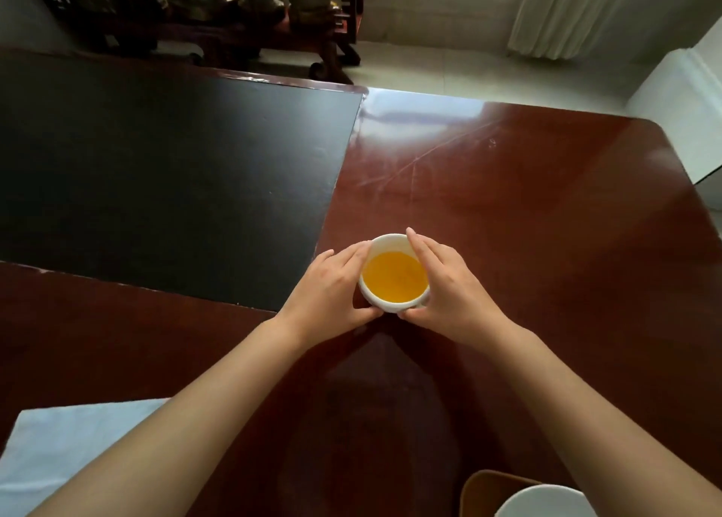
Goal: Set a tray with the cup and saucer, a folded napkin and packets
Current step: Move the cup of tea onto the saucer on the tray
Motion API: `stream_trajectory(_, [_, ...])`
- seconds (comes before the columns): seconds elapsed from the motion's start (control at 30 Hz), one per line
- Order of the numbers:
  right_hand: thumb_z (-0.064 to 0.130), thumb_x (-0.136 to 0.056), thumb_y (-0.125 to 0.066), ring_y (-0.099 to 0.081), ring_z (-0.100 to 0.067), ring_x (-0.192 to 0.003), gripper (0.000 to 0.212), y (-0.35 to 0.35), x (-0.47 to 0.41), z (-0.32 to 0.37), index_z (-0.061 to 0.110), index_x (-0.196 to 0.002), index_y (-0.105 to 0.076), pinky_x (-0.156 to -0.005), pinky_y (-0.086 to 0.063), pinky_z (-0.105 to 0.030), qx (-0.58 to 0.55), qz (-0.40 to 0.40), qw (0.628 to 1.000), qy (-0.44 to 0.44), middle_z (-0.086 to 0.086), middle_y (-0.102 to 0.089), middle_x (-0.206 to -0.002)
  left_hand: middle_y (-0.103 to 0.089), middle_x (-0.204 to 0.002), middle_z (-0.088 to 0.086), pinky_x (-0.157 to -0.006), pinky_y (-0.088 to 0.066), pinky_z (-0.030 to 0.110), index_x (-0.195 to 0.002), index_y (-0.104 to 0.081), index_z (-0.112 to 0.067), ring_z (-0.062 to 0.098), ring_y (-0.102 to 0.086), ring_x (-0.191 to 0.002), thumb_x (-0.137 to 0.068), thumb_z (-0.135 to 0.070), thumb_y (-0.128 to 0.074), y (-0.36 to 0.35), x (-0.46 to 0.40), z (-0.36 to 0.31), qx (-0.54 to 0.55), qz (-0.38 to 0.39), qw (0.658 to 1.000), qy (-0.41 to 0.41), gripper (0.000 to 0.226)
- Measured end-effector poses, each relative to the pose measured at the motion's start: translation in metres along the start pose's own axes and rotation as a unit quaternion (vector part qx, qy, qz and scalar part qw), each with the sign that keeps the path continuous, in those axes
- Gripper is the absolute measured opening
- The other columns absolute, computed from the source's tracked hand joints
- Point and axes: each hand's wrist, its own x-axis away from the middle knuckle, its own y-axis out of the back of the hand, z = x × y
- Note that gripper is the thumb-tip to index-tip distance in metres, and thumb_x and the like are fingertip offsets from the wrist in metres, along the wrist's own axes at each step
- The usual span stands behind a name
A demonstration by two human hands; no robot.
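Cup (394, 274) between both cupped hands (394, 313).

A small round white ceramic cup (394, 275) stood upright on the glossy reddish-brown wooden surface (527, 212), filled nearly to its rim with orange-yellow liquid, just right of a large flat black tray (168, 180). A pale folded cloth napkin (66, 450) lay flat at the near left edge. A round white saucer (547, 503) showed partly at the bottom right, well apart from the cup.

My left hand (330, 290) and right hand (455, 294) cup opposite sides of the cup (394, 276). Both forearms reach forward, bare.
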Motion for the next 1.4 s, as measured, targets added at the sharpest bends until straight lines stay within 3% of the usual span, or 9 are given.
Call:
stream_trajectory(0.17, [0.016, -0.062, -0.082, -0.025, -0.01, -0.135, 0.12, -0.004, 0.035, 0.004, 0.04, -0.142, 0.005, -0.102, -0.025, -0.023, -0.102, 0.027, 0.994, -0.012, 0.006, -0.029, -0.146, -0.043, -0.139, 0.001, -0.099, -0.027, 0.001, -0.145, -0.024, -0.014, -0.002, -0.035, -0.125, -0.069, -0.024, -0.082, -0.007, 0.041, -0.008, 0.183, 0.007, 0.98, 0.074, 0.096])
stream_trajectory(0.27, [0.012, -0.065, -0.081, -0.026, -0.004, -0.135, 0.114, -0.013, 0.056, 0.003, 0.032, -0.144, -0.002, -0.106, -0.028, -0.02, -0.177, 0.008, 0.982, -0.064, 0.012, -0.028, -0.142, -0.043, -0.133, -0.008, -0.095, -0.037, 0.006, -0.148, -0.016, -0.019, 0.001, -0.041, -0.125, -0.069, -0.02, -0.082, -0.012, 0.05, -0.007, 0.271, 0.025, 0.954, 0.124, 0.102])
stream_trajectory(0.4, [0.006, -0.071, -0.075, -0.053, -0.004, -0.116, 0.08, -0.019, 0.075, 0.002, 0.027, -0.138, -0.037, -0.099, -0.045, -0.026, -0.276, -0.036, 0.948, -0.156, 0.008, -0.056, -0.129, -0.034, -0.146, -0.012, -0.093, -0.037, 0.006, -0.147, -0.011, -0.029, 0.001, -0.037, -0.13, -0.07, -0.018, -0.081, -0.015, 0.048, -0.007, 0.36, 0.082, 0.914, 0.169, 0.105])
stream_trajectory(0.53, [0.0, -0.075, -0.072, -0.062, -0.002, -0.104, 0.062, -0.018, 0.08, 0.003, 0.041, -0.117, -0.054, -0.083, -0.049, -0.012, -0.357, -0.075, 0.915, -0.171, 0.018, -0.065, -0.108, -0.048, -0.131, -0.029, -0.084, -0.044, 0.006, -0.135, -0.032, -0.046, -0.008, -0.047, -0.12, -0.071, -0.01, -0.08, -0.013, 0.044, -0.009, 0.424, 0.095, 0.886, 0.163, 0.088])
stream_trajectory(0.63, [-0.005, -0.075, -0.07, -0.063, -0.006, -0.105, 0.056, -0.018, 0.081, 0.001, 0.023, -0.122, -0.056, -0.086, -0.051, -0.018, -0.407, -0.075, 0.893, -0.179, 0.003, -0.067, -0.112, -0.054, -0.131, -0.021, -0.085, -0.049, 0.014, -0.135, -0.038, -0.041, 0.001, -0.053, -0.119, -0.071, -0.003, -0.079, -0.01, 0.045, -0.007, 0.451, 0.093, 0.873, 0.161, 0.085])
stream_trajectory(0.73, [-0.006, -0.075, -0.07, -0.063, -0.006, -0.104, 0.053, -0.014, 0.081, 0.002, 0.014, -0.123, -0.057, -0.087, -0.051, -0.021, -0.409, -0.07, 0.892, -0.177, -0.004, -0.067, -0.115, -0.053, -0.135, -0.012, -0.091, -0.05, 0.02, -0.142, -0.035, -0.03, 0.004, -0.054, -0.12, -0.071, -0.003, -0.079, -0.009, 0.046, -0.008, 0.448, 0.091, 0.875, 0.157, 0.087])
stream_trajectory(0.93, [-0.005, -0.076, -0.07, -0.062, -0.012, -0.108, 0.053, -0.004, 0.09, 0.003, 0.015, -0.122, -0.056, -0.096, -0.049, -0.035, -0.412, -0.054, 0.894, -0.166, -0.006, -0.066, -0.117, -0.056, -0.125, -0.021, -0.081, -0.049, 0.01, -0.139, -0.037, -0.031, -0.004, -0.056, -0.113, -0.07, -0.003, -0.079, -0.009, 0.057, -0.021, 0.421, 0.067, 0.891, 0.155, 0.085])
stream_trajectory(1.17, [-0.003, -0.076, -0.068, -0.067, -0.012, -0.098, 0.048, 0.03, 0.121, 0.005, 0.025, -0.115, -0.061, -0.078, -0.055, -0.02, -0.441, -0.037, 0.888, -0.121, 0.009, -0.072, -0.103, -0.062, -0.122, -0.012, -0.087, -0.052, 0.018, -0.138, -0.041, -0.033, 0.004, -0.062, -0.107, -0.066, -0.029, -0.08, 0.006, 0.07, -0.057, 0.387, 0.033, 0.914, 0.115, 0.082])
stream_trajectory(1.4, [0.015, -0.068, -0.069, -0.067, -0.007, -0.096, 0.046, 0.076, 0.172, 0.01, 0.03, -0.111, -0.059, -0.074, -0.053, -0.015, -0.435, -0.033, 0.894, -0.101, 0.024, -0.07, -0.099, -0.062, -0.124, -0.015, -0.087, -0.052, 0.021, -0.131, -0.045, -0.037, 0.011, -0.06, -0.114, -0.066, -0.03, -0.081, 0.008, 0.09, -0.114, 0.433, 0.014, 0.896, 0.095, 0.074])
